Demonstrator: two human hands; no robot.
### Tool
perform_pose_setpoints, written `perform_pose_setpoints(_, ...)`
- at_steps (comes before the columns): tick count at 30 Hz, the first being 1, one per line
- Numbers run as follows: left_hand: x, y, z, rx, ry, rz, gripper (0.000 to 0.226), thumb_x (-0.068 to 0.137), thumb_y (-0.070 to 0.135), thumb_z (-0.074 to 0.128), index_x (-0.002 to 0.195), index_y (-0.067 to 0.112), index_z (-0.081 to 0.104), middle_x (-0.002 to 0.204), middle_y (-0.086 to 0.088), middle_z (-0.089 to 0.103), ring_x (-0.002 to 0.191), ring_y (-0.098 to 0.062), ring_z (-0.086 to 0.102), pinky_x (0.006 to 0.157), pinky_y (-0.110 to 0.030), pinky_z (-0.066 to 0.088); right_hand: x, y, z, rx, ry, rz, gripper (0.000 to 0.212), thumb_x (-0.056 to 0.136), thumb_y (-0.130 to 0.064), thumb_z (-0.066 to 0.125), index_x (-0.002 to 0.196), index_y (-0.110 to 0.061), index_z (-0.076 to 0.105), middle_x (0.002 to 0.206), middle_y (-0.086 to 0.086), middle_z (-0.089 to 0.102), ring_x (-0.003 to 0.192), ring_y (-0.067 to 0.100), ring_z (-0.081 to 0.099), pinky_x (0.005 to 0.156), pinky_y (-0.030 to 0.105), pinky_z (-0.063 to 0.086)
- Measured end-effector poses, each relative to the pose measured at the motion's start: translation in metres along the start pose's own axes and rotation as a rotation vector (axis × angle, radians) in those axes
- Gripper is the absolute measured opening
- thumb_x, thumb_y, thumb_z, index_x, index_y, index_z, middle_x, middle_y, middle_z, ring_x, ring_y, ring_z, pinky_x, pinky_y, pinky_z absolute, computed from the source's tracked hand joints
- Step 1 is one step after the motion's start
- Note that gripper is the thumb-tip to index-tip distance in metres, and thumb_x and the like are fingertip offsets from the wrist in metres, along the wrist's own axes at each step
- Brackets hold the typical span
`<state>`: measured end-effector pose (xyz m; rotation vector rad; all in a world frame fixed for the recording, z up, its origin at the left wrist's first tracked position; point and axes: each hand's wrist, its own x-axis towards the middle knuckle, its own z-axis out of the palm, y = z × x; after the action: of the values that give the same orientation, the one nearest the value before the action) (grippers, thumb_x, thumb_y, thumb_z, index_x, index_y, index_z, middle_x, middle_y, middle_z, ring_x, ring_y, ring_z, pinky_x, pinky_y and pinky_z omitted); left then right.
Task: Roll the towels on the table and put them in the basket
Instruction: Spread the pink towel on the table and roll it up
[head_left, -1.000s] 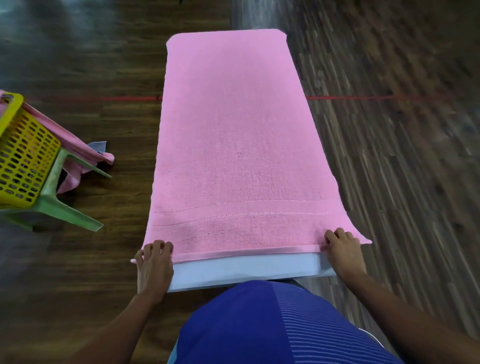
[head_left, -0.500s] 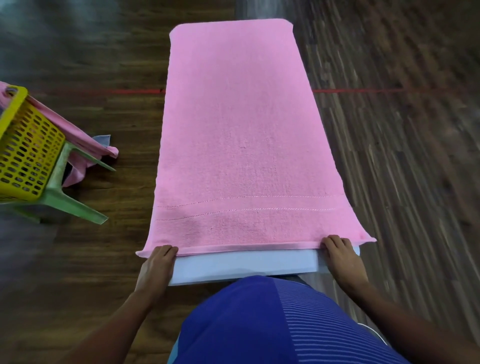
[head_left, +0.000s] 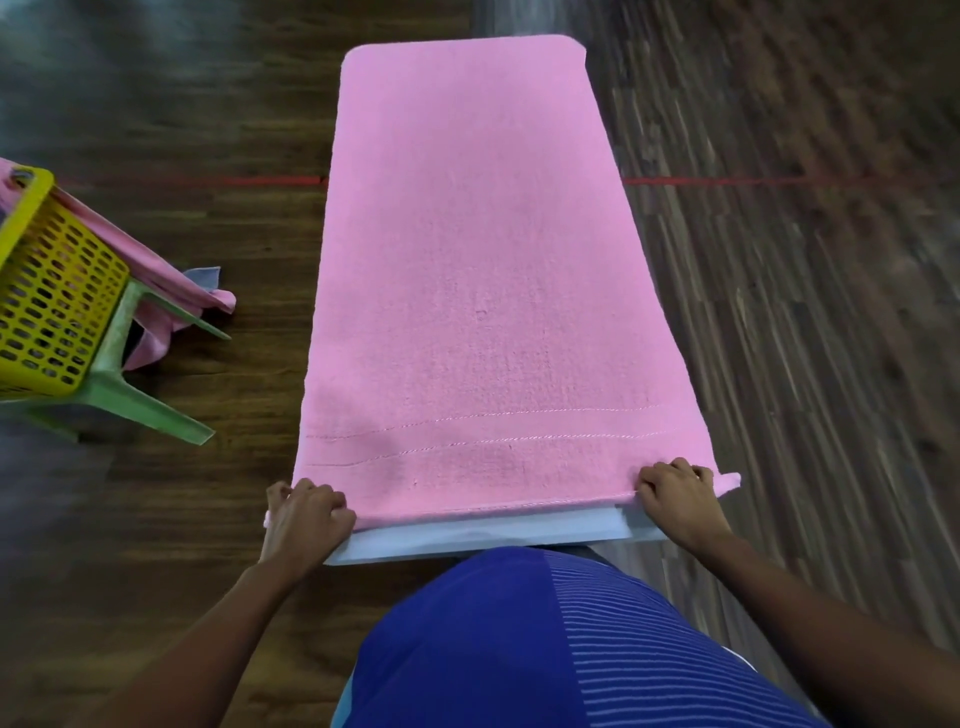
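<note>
Count: one pink towel (head_left: 483, 270) on one table (head_left: 483, 535), one yellow basket (head_left: 47, 291) on one green stool (head_left: 135, 395) at left, my two hands, more pink cloth (head_left: 156, 291) behind the basket.

a: light even and soft, fairly bright on the pink towel (head_left: 483, 270); pale sheen on the floor (head_left: 156, 467) far beyond the hands.
b: shadows?
a: faint one on the cloth just ahead of the left hand (head_left: 306, 512).
b: sharpness?
a: centre crisp. edges smeared, wide-angle bend; yellow basket (head_left: 47, 291) soft.
</note>
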<state>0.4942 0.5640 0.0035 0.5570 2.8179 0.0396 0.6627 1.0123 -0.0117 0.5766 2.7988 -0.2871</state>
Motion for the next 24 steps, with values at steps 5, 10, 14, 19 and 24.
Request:
perform_pose_setpoints(5,0.008,0.013,-0.002,0.021,0.022,-0.089,0.007,0.079,0.016,0.062,0.074,0.017,0.056,0.071,0.000,0.055,0.074,-0.023,0.050,0.081,-0.047,0.031,0.002,-0.005,0.000,0.015,0.065,0.099,0.007,0.083,-0.023,0.059,0.089,-0.019,0.059,0.091,0.001,0.060,0.089,0.025,0.050,0.084,0.042,0.032)
perform_pose_setpoints(10,0.000,0.018,0.012,-0.048,0.189,-0.026,0.019,0.072,-0.009,0.066,0.084,0.004,0.059,0.082,-0.015,0.054,0.074,-0.032,0.047,0.063,-0.046,0.039,-0.005,-0.006,0.000,0.127,0.115,0.008,0.005,0.087,-0.009,0.063,0.090,-0.007,0.059,0.086,0.008,0.053,0.074,0.029,0.053,0.061,0.035,0.036)
perform_pose_setpoints(14,-0.013,0.017,0.026,-0.209,0.174,-0.004,0.025,0.073,-0.014,0.066,0.095,-0.003,0.064,0.088,-0.018,0.063,0.078,-0.032,0.055,0.064,-0.046,0.050,-0.020,-0.004,0.013,0.083,0.175,-0.119,0.020,0.075,0.000,0.067,0.088,-0.010,0.055,0.089,0.006,0.055,0.073,0.023,0.045,0.063,0.036,0.039)
perform_pose_setpoints(19,-0.027,0.005,0.028,-0.158,0.148,0.085,0.040,0.069,-0.007,0.074,0.108,-0.004,0.067,0.104,-0.019,0.067,0.095,-0.035,0.063,0.080,-0.049,0.056,-0.028,0.005,0.021,0.046,0.221,-0.106,0.024,0.082,-0.006,0.069,0.102,-0.013,0.057,0.105,0.003,0.059,0.089,0.023,0.050,0.072,0.036,0.046)
perform_pose_setpoints(24,-0.027,0.004,0.020,-0.150,0.135,0.120,0.042,0.064,-0.011,0.079,0.104,-0.002,0.069,0.096,-0.018,0.070,0.083,-0.035,0.068,0.061,-0.043,0.057,-0.023,0.005,0.015,0.057,0.219,-0.088,0.020,0.082,-0.006,0.068,0.099,-0.014,0.061,0.102,0.001,0.063,0.092,0.025,0.055,0.068,0.039,0.051)
